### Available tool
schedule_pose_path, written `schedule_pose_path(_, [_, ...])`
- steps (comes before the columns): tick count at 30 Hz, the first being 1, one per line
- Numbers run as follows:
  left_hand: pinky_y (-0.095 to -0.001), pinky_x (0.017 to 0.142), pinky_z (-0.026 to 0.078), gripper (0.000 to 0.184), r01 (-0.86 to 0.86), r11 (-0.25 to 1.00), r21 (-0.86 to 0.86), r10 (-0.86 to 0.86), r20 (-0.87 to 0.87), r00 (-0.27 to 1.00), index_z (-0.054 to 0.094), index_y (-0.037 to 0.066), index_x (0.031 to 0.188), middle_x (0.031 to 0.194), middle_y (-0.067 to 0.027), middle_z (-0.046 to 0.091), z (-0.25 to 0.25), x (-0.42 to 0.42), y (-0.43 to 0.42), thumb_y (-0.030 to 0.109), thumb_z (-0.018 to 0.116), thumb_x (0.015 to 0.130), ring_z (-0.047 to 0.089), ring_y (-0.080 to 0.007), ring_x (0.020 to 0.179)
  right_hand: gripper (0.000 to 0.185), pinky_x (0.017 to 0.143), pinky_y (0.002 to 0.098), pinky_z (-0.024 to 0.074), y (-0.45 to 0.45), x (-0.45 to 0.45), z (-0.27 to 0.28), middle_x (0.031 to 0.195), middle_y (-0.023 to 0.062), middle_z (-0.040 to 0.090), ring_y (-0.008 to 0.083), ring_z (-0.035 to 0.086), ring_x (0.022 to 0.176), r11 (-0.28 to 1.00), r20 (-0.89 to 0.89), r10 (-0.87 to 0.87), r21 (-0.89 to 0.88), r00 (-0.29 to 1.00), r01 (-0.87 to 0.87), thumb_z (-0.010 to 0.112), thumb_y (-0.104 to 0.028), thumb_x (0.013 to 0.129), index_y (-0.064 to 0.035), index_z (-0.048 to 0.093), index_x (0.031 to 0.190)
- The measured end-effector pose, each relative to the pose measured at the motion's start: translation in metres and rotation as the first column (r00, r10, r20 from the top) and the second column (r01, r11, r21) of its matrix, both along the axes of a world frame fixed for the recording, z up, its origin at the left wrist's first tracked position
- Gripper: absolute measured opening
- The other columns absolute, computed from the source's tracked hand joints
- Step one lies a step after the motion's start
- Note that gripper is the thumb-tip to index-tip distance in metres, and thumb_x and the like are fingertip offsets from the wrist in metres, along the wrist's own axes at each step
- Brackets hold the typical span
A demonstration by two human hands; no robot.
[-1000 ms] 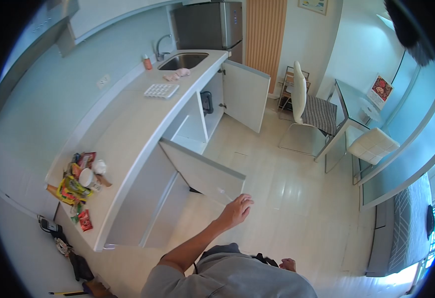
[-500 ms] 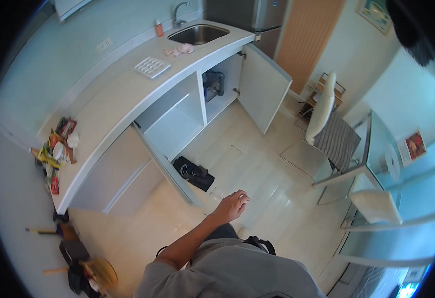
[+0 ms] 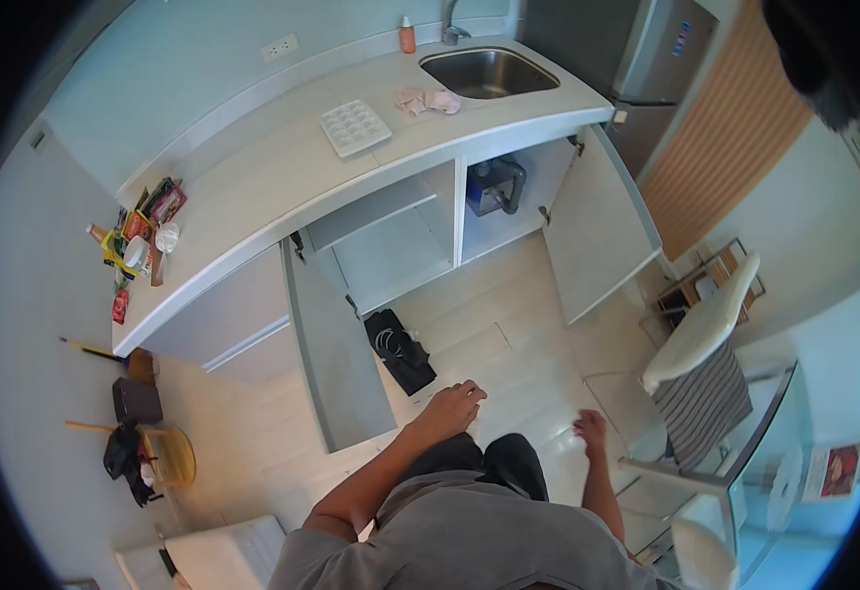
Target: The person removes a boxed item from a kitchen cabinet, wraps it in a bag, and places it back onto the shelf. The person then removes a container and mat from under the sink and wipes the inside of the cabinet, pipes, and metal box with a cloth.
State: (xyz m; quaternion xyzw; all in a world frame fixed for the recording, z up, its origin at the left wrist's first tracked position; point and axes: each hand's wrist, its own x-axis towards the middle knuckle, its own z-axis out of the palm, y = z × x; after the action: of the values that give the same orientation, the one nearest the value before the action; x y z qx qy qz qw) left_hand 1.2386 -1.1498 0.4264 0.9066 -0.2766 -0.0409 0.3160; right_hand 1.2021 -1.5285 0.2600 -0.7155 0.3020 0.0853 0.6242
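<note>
My left hand [image 3: 452,406] hangs in the air at the lower middle of the view, its fingers loosely bent and slightly apart, with nothing visible in it. Nearest to it on the floor lies a black flat bundle [image 3: 401,356] with a pale cord on top. To the right, my right hand [image 3: 590,430] is raised over the floor near the chair, its fingers half curled and no object showing. The left cabinet door [image 3: 337,359] and the right cabinet door [image 3: 602,226] both stand open, apart from my hands.
The counter [image 3: 253,157] carries an ice cube tray [image 3: 355,128], a pink cloth [image 3: 427,101], an orange bottle [image 3: 407,37] and food packets [image 3: 137,224], near a sink [image 3: 489,74]. A striped-seat chair [image 3: 702,401] and glass table [image 3: 774,423] stand at right. Pipes [image 3: 515,187] show inside the cabinet.
The view has swung, so the counter and cabinets sit further right. My right hand has come into view. My left hand stays in about the same place before my body.
</note>
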Motion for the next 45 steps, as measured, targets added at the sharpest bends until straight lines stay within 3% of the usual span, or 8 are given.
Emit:
schedule_pose_path(11, [-0.0404, 0.076, 0.049, 0.024, -0.640, 0.680, -0.358, 0.436, -0.504, 0.745, 0.065, 0.002, 0.093, 0.089, -0.0180, 0.063, -0.182, 0.119, -0.024, -0.005, 0.053, 0.074, 0.062, -0.0342, 0.080, 0.022, 0.058, 0.0222, 0.0452, 0.116, 0.325, 0.031, 0.076, 0.0038, 0.060, 0.0086, 0.055, 0.063, 0.766, 0.343, 0.620, -0.066, 0.706, -0.640, 0.046, -0.004, 0.089, -0.0065, 0.054, 0.109])
schedule_pose_path(21, [-0.0439, 0.074, 0.049, 0.017, -0.748, 0.603, 0.276, 0.797, -0.251, 0.550, 0.063, 0.000, 0.082, 0.083, -0.0213, 0.062, -0.598, 0.179, 0.051, 0.003, 0.053, 0.069, 0.060, -0.0386, 0.079, 0.025, 0.058, 0.0235, 0.0471, 0.158, 0.291, -0.225, 0.077, 0.0033, 0.061, 0.0088, 0.057, 0.062, 0.502, 0.154, 0.860, -0.086, 0.487, -0.860, 0.049, -0.005, 0.088, -0.0063, 0.051, 0.112])
schedule_pose_path(24, [-0.0470, 0.079, 0.046, 0.027, -0.694, 0.560, 0.453, 0.825, -0.231, 0.515, 0.061, 0.005, 0.100, 0.108, -0.0186, 0.059, -0.661, 0.194, 0.078, 0.007, 0.053, 0.075, 0.056, -0.0378, 0.098, 0.023, 0.060, 0.0336, 0.0491, 0.172, 0.280, -0.248, 0.076, 0.0084, 0.062, 0.0242, 0.061, 0.063, 0.375, 0.176, 0.927, -0.504, 0.332, -0.778, 0.057, -0.013, 0.086, -0.0109, 0.056, 0.109])
schedule_pose_path(32, [-0.0372, 0.073, 0.047, 0.018, -0.542, 0.490, 0.683, 0.665, 0.110, 0.739, 0.064, 0.013, 0.095, 0.109, -0.0048, 0.056, -0.698, 0.197, 0.106, 0.012, 0.059, 0.077, 0.050, -0.0258, 0.100, 0.019, 0.059, 0.0333, 0.0494, 0.179, 0.321, -0.300, 0.074, 0.0079, 0.062, 0.0242, 0.061, 0.062, 0.506, 0.288, 0.862, -0.535, 0.416, -0.677, 0.060, -0.015, 0.085, -0.0113, 0.059, 0.103])
schedule_pose_path(35, [-0.0332, 0.067, 0.045, 0.018, -0.780, 0.559, 0.282, 0.778, 0.146, 0.611, 0.065, 0.012, 0.091, 0.097, -0.0039, 0.060, -0.696, 0.192, 0.122, 0.017, 0.064, 0.073, 0.054, -0.0269, 0.088, 0.018, 0.055, 0.0276, 0.0472, 0.181, 0.349, -0.330, 0.070, 0.0072, 0.062, 0.0172, 0.061, 0.059, 0.586, 0.432, 0.809, -0.550, 0.399, -0.594, 0.058, -0.010, 0.086, -0.0071, 0.059, 0.103])
schedule_pose_path(38, [-0.0290, 0.065, 0.046, 0.018, -0.891, 0.314, -0.327, 0.913, -0.154, 0.379, 0.066, 0.012, 0.092, 0.091, -0.0017, 0.064, -0.671, 0.180, 0.135, 0.022, 0.067, 0.077, 0.059, -0.0216, 0.078, 0.017, 0.054, 0.0274, 0.0467, 0.181, 0.378, -0.350, 0.070, 0.0074, 0.062, 0.0157, 0.060, 0.058, 0.617, 0.479, 0.784, -0.532, 0.395, -0.580, 0.057, -0.010, 0.087, -0.0066, 0.058, 0.103])
schedule_pose_path(40, [-0.0280, 0.068, 0.047, 0.020, -0.884, -0.354, -0.305, 0.689, -0.724, -0.025, 0.065, 0.012, 0.097, 0.097, 0.0003, 0.065, -0.634, 0.167, 0.138, 0.028, 0.062, 0.086, 0.062, -0.0152, 0.078, 0.019, 0.056, 0.0290, 0.0485, 0.184, 0.397, -0.366, 0.073, 0.0073, 0.063, 0.0186, 0.060, 0.059, 0.631, 0.465, 0.772, -0.479, 0.433, -0.610, 0.057, -0.015, 0.088, -0.0107, 0.056, 0.107])
schedule_pose_path(45, [-0.0260, 0.069, 0.047, 0.026, -0.586, -0.484, -0.651, 0.665, -0.708, 0.237, 0.063, 0.013, 0.103, 0.099, 0.0021, 0.064, -0.517, 0.169, 0.123, 0.034, 0.059, 0.090, 0.060, -0.0086, 0.085, 0.023, 0.062, 0.0255, 0.0478, 0.217, 0.417, -0.367, 0.085, 0.0029, 0.063, 0.0106, 0.056, 0.068, 0.720, 0.502, 0.611, -0.030, 0.613, -0.693, 0.052, -0.021, 0.093, -0.0130, 0.053, 0.114])
